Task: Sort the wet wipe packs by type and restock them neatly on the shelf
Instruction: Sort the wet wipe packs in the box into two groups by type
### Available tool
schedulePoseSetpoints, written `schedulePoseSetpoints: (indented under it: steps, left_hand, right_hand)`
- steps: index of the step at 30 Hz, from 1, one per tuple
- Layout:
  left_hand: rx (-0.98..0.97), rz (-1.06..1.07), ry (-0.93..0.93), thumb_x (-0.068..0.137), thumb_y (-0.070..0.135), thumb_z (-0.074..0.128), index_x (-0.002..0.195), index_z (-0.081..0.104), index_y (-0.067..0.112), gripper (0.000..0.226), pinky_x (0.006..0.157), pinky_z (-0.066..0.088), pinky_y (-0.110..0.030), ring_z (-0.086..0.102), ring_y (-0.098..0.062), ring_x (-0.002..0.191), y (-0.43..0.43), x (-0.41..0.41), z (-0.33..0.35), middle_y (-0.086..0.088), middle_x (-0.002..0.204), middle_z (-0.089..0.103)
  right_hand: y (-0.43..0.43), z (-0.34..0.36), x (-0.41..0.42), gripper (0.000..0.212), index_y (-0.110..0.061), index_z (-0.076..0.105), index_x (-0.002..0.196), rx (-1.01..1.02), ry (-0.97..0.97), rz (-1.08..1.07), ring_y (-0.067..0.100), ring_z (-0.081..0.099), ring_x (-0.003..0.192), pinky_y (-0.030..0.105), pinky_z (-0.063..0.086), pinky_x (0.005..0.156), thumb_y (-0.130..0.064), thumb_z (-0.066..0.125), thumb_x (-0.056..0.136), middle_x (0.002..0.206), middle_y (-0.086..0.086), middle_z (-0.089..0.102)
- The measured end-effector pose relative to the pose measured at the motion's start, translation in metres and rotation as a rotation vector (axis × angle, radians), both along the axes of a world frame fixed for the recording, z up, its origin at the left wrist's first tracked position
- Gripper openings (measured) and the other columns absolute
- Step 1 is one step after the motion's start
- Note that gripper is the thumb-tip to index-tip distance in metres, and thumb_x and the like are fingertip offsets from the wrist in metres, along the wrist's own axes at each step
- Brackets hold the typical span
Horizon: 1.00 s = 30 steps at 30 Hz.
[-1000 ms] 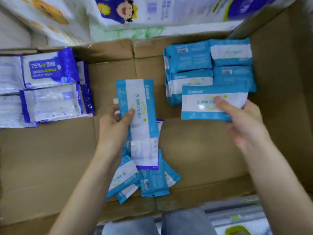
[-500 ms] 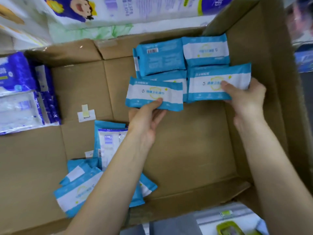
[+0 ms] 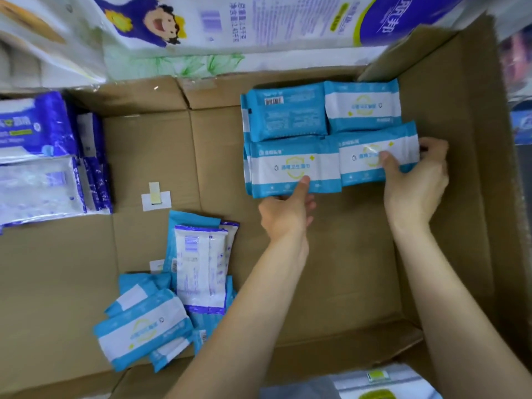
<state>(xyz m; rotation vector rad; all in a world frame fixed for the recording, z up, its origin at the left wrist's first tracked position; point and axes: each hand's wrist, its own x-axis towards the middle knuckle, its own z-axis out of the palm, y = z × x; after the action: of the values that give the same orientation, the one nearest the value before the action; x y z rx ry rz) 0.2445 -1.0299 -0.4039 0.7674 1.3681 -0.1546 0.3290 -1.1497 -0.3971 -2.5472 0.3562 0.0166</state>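
Cardboard box [image 3: 345,269], far right: left hand [image 3: 285,214] pinches teal pack [image 3: 290,168], right hand [image 3: 414,185] pinches second teal pack [image 3: 371,152], thumbs on top. Both mid-air half second ago, now down on teal stack [image 3: 288,116]. Mixed pile [image 3: 172,298] near front unsorted.

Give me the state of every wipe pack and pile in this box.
Front-left teal pack: label up, pinched by left grip.
Front-right teal pack: label up, held by right grip.
Back-left teal pack: barcode side up.
Back-right teal pack: label up.
Loose pile: jumbled, unsorted.
Cardboard box: open.
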Motion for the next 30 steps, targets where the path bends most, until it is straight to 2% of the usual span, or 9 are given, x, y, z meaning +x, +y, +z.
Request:
schedulePoseSetpoints:
  steps: [3,5,9,13,16,20,23,25,30]
  left_hand:
    - [-0.039,-0.271,-0.083,0.086,0.041,0.066,0.102,0.064,0.013,0.033,0.068,0.058,-0.027,0.07,-0.011,0.073,0.019,-0.015,0.01,-0.001,0.088,0.074]
    - [0.035,-0.383,-0.141,0.09,0.037,0.062,0.093,0.064,0.012,0.024,0.063,0.055,-0.021,0.068,-0.006,0.067,0.038,-0.037,0.018,0.0,0.083,0.072]
    - [0.515,-0.422,-0.091,0.091,0.021,0.062,0.077,0.062,0.023,0.014,0.071,0.055,-0.031,0.068,-0.015,0.072,0.095,-0.109,0.016,0.001,0.076,0.07]
    - [0.848,-0.499,0.159,0.089,0.024,0.062,0.086,0.063,0.022,0.004,0.074,0.044,-0.025,0.065,-0.015,0.082,0.144,-0.185,0.013,0.01,0.078,0.065]
    - [0.781,-0.651,0.21,0.086,0.031,0.067,0.091,0.063,0.021,0.013,0.075,0.042,-0.024,0.063,-0.013,0.087,0.158,-0.229,0.004,0.005,0.087,0.067]
    - [0.718,-1.002,0.218,0.074,0.042,0.075,0.1,0.061,0.022,0.035,0.083,0.044,-0.028,0.06,-0.016,0.099,0.161,-0.269,-0.006,0.003,0.104,0.063]
    - [0.787,-1.357,0.228,0.073,0.049,0.073,0.112,0.053,0.028,0.049,0.086,0.043,-0.035,0.055,-0.021,0.106,0.163,-0.278,-0.006,0.003,0.113,0.055]
    - [0.771,-1.374,0.23,0.075,0.049,0.072,0.105,0.05,0.029,0.042,0.08,0.044,-0.034,0.054,-0.021,0.105,0.166,-0.278,-0.006,0.004,0.11,0.051]
    - [0.664,-1.246,0.14,0.082,0.042,0.068,0.086,0.04,0.028,0.032,0.075,0.047,-0.038,0.059,-0.028,0.096,0.173,-0.282,-0.007,0.001,0.1,0.061]
  right_hand:
    - [0.005,0.005,-0.01,0.051,-0.009,0.045,0.129,-0.136,-0.083,0.023,0.031,0.044,0.121,0.036,0.036,0.096,-0.028,0.065,0.086,0.13,0.014,0.048]
    - [0.013,0.015,-0.023,0.051,-0.009,0.044,0.131,-0.251,-0.137,0.052,0.033,0.041,0.122,0.039,0.03,0.097,-0.029,0.061,0.087,0.131,0.016,0.045]
    - [0.042,0.032,-0.07,0.034,-0.007,0.05,0.122,0.091,-0.137,0.285,0.017,0.053,0.096,0.021,0.037,0.086,-0.015,0.06,0.09,0.117,0.01,0.05]
    - [0.081,0.007,-0.15,0.023,-0.017,0.057,0.107,0.225,0.224,0.534,0.002,0.051,0.071,0.022,0.043,0.068,-0.017,0.067,0.086,0.095,-0.003,0.057]
    - [0.112,-0.02,-0.204,0.043,-0.026,0.046,0.107,0.358,0.584,0.448,0.01,0.055,0.084,0.008,0.038,0.065,-0.023,0.077,0.077,0.103,-0.005,0.055]
    - [0.139,-0.041,-0.233,0.053,-0.027,0.042,0.1,0.368,0.553,0.206,0.023,0.061,0.093,0.038,0.05,0.08,-0.024,0.083,0.067,0.101,0.002,0.063]
    - [0.146,-0.041,-0.235,0.047,-0.026,0.046,0.093,0.276,0.512,0.136,0.028,0.062,0.091,0.046,0.05,0.082,-0.028,0.084,0.065,0.092,-0.001,0.065]
    - [0.146,-0.037,-0.234,0.04,-0.025,0.047,0.086,0.211,0.494,0.171,0.027,0.061,0.088,0.043,0.05,0.08,-0.029,0.082,0.068,0.09,0.001,0.066]
    - [0.138,-0.026,-0.233,0.033,-0.021,0.046,0.079,0.453,0.527,0.071,0.01,0.057,0.067,0.028,0.05,0.06,-0.005,0.075,0.079,0.086,0.005,0.063]
